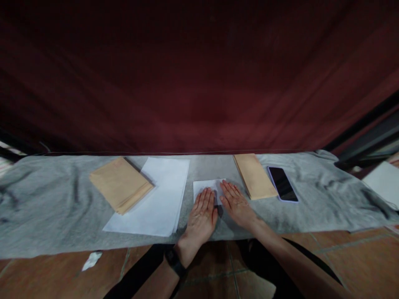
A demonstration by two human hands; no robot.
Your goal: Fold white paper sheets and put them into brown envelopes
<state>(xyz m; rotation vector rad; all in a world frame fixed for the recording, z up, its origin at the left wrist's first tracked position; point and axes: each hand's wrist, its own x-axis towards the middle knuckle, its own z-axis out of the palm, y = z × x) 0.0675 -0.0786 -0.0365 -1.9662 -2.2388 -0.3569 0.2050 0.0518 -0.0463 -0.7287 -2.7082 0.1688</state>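
A small white folded paper (203, 183) lies on the grey cloth in front of me, partly covered by both hands. My left hand (201, 214) rests flat on its left part, fingers stretched out and pointing away from me. On the right edge of the paper lies my right hand (237, 203), also flat with extended fingers. Left of my hands are larger white sheets (156, 207), and a stack of brown envelopes (121, 182) sits partly on top of them. Beside my right hand is another small pile of brown envelopes (255, 176).
A phone (283, 184) in a light purple case lies right of the right envelope pile. Grey cloth (56, 199) covers the long, narrow surface, with a dark red hanging (199, 83) behind it. A white scrap (92, 261) is on the tiled floor.
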